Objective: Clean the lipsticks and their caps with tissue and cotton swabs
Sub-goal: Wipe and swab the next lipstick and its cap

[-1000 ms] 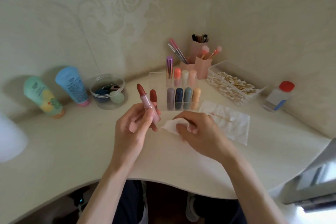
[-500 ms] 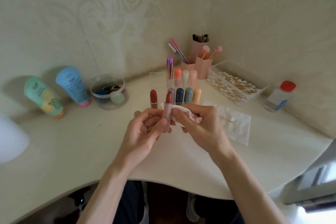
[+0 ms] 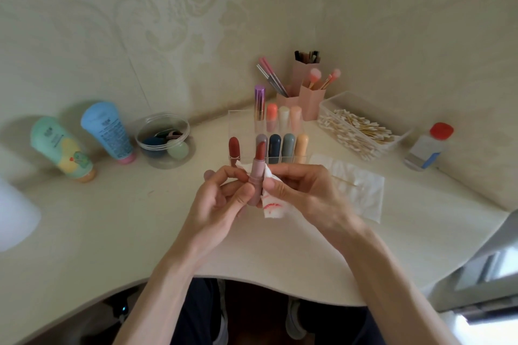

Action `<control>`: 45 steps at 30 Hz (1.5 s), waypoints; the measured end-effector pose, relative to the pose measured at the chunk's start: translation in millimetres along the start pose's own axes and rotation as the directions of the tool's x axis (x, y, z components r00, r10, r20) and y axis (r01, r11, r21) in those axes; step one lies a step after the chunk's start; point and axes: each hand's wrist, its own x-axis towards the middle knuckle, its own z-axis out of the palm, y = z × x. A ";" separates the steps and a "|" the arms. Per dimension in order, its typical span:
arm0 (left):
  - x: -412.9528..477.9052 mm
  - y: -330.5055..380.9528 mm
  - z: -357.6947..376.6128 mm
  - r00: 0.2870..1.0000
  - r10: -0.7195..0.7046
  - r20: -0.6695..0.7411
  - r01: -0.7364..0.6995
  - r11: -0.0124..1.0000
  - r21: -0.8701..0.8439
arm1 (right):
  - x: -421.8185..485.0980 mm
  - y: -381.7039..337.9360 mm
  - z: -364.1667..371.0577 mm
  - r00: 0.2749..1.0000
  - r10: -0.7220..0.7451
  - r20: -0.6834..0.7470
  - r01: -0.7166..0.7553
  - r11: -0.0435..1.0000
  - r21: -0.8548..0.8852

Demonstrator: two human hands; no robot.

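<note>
My left hand (image 3: 224,199) grips an uncapped pink lipstick (image 3: 257,173) upright, its red bullet pointing up. Wrapped against the tube's right side is a white tissue (image 3: 273,203) with red smears, pinched by my right hand (image 3: 302,193). Both hands hover above the table's middle. Behind them a clear organiser (image 3: 238,120) holds several capped lipsticks, and another red uncapped lipstick (image 3: 233,148) stands at its left. A cotton swab (image 3: 343,180) lies on a flat tissue sheet (image 3: 361,196) to the right.
A clear box of cotton swabs (image 3: 358,131) and a red-capped bottle (image 3: 427,145) sit at the right. Pink brush holders (image 3: 311,95) stand in the corner. Two cream tubes (image 3: 61,148) and a round clear tub (image 3: 164,140) stand at the left. The table's curved front edge (image 3: 252,283) is near me.
My left hand turned the lipstick from tilted left to upright and brought it rightward. My right hand lifted the tissue from the table and pressed it against the tube.
</note>
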 end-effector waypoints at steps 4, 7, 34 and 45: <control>-1.4 0.3 -0.9 0.999 0.012 -0.049 -0.011 1.000 0.018 | -2.9 0.4 -3.6 0.996 0.010 0.089 -0.012 1.000 0.017; -0.6 -2.2 -3.4 0.996 0.031 -0.084 -0.028 0.999 0.029 | -5.4 -0.9 -5.2 0.992 0.016 0.129 -0.027 0.996 0.084; -1.4 -7.0 -10.5 0.997 -0.074 0.026 0.062 0.950 0.306 | -1.8 7.1 4.1 0.989 -0.093 -0.115 0.082 0.992 -0.093; -3.8 -2.4 -3.2 0.995 0.053 -0.084 -0.032 0.972 0.232 | 0.4 14.5 2.2 0.986 -0.097 -0.133 0.086 0.992 -0.090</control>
